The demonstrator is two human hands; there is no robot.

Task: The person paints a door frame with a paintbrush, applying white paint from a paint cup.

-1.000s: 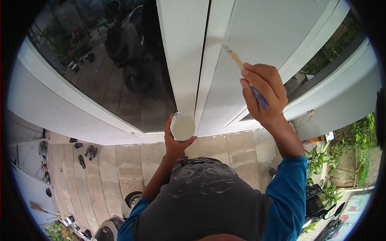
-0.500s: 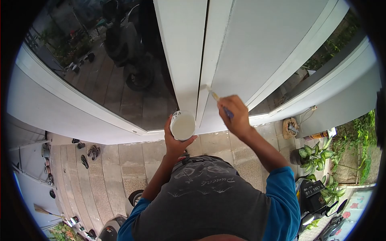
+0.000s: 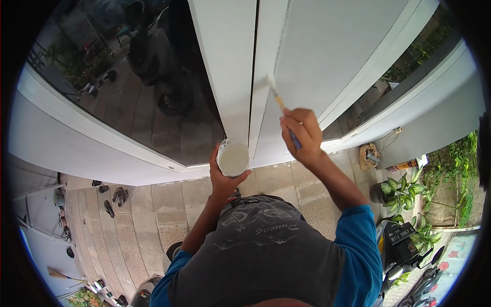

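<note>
My left hand (image 3: 223,179) grips a small white paint cup (image 3: 232,158) from below, held level in front of my chest; it holds pale paint. My right hand (image 3: 302,134) is closed on a paintbrush (image 3: 280,104) with a blue handle and a wooden neck. The bristles press against the white door frame (image 3: 266,77) just right of the dark gap between two white panels. The white door panel (image 3: 327,56) stretches up and to the right of the brush.
A dark glass pane (image 3: 148,87) on the left reflects a scooter. Tiled floor (image 3: 148,215) lies below, with shoes (image 3: 115,197) at the left. Potted plants (image 3: 401,192) and a motorbike (image 3: 404,250) stand at the right.
My right hand swept the brush down the frame from high up, then has moved it a little back up. The cup in my left hand has stayed put.
</note>
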